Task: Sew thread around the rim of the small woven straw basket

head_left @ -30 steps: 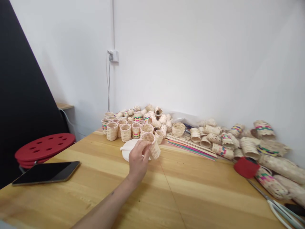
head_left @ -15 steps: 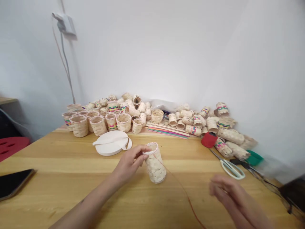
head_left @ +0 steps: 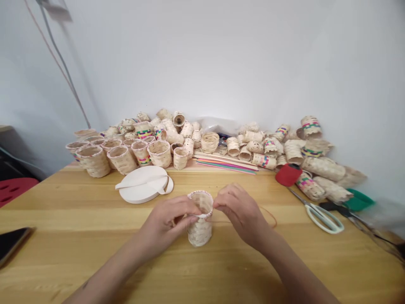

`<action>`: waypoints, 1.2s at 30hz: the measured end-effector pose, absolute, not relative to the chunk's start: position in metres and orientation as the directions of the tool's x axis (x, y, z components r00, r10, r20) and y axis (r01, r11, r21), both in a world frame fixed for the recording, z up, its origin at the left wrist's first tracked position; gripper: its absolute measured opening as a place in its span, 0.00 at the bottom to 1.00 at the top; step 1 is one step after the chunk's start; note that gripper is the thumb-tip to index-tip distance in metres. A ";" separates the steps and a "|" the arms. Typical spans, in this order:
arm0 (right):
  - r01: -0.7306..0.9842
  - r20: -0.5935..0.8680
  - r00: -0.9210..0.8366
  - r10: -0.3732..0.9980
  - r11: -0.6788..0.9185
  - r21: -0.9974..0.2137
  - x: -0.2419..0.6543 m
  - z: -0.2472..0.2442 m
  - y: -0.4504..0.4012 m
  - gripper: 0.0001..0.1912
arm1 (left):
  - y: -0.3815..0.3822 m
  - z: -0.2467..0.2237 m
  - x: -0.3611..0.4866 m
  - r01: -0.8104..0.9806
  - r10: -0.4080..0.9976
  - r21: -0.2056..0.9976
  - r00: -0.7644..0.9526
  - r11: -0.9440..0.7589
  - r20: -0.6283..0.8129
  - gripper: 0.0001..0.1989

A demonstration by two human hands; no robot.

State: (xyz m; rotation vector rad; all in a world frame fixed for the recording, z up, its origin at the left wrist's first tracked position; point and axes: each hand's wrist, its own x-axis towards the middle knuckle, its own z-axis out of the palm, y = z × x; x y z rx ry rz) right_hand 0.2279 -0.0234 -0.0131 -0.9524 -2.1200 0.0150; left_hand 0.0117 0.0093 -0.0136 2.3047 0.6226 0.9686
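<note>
A red stool top (head_left: 14, 188) sat cut off by the frame's left edge, beyond the wooden table (head_left: 63, 202); a dark phone (head_left: 9, 245) lay on the table, also cut off; behind it stood a heap of woven baskets (head_left: 139, 154), many with coloured bands, the rear ones partly hidden by those in front; a round white disc (head_left: 142, 185) lay flat nearer the hands, with a curved white strip on top; the left hand (head_left: 166, 217) was clasped around the upright small woven basket (head_left: 199, 233), which stood on the table between both hands, its fingers covering part of the rim; the right hand (head_left: 240, 213) pinched the rim's right side with its fingertips, hiding what lay under them; a thin orange thread (head_left: 268, 215) curved away on the right; further right lay a red spool (head_left: 288, 174), white-handled scissors (head_left: 322, 218) and a green object (head_left: 359, 202), too blurred to identify.
</note>
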 end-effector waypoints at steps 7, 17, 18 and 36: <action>0.544 0.700 -0.396 0.594 0.766 -0.342 0.229 -0.015 -0.036 0.09 | 0.001 -0.010 0.013 0.155 0.537 0.639 0.705 -0.754 0.462 0.10; 0.583 0.659 -0.454 0.600 0.759 -0.290 0.231 -0.011 -0.039 0.12 | -0.002 -0.016 0.011 0.262 0.542 0.537 0.697 -0.802 0.469 0.09; 0.591 0.659 -0.459 0.596 0.759 -0.274 0.231 -0.011 -0.039 0.13 | -0.002 -0.017 0.011 0.278 0.551 0.526 0.683 -0.804 0.480 0.09; 0.617 0.647 -0.502 0.574 0.762 -0.197 0.238 -0.006 -0.046 0.14 | -0.008 -0.009 0.015 0.193 0.429 0.493 0.797 -0.848 0.425 0.13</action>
